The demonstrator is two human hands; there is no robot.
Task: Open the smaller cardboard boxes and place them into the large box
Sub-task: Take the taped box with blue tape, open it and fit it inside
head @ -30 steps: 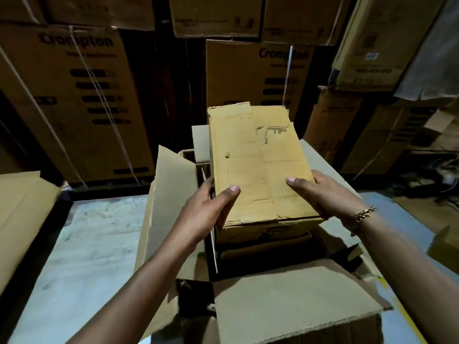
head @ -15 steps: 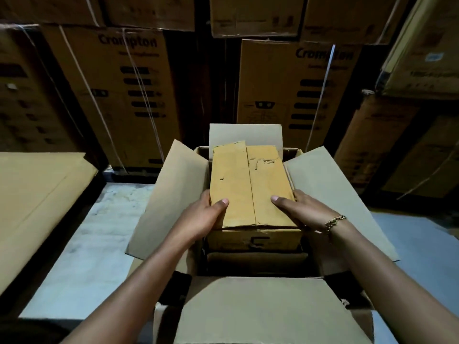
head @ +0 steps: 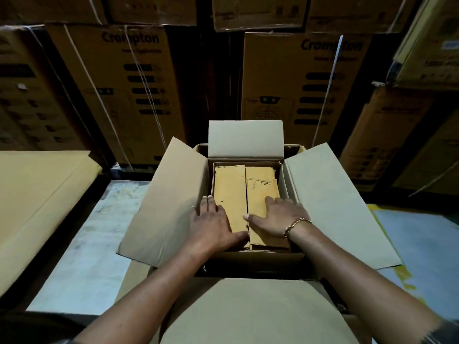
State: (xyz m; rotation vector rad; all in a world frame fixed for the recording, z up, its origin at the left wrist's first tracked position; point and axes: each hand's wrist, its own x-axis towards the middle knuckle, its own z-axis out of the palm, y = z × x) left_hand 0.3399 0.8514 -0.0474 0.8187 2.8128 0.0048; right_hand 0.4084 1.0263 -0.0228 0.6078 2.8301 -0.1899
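The large box (head: 171,194) stands open in front of me, its four flaps spread outward. Inside it lies a smaller yellow-brown cardboard box (head: 246,194), flat, with its two top flaps meeting along a middle seam. My left hand (head: 213,225) rests palm-down on the small box's left flap near the large box's left wall. My right hand (head: 275,217), with a chain bracelet at the wrist, lies flat on the right flap. Both hands have fingers spread and press on top; neither grips the box.
Stacks of big printed cartons (head: 139,90) with strapping fill the background wall. A flat cardboard sheet (head: 37,194) lies at the left. Pale floor (head: 87,256) shows left of the large box and at the right (head: 422,244).
The small box went from held above the large box down into it. My hands let go of its sides and now lie flat on its top.
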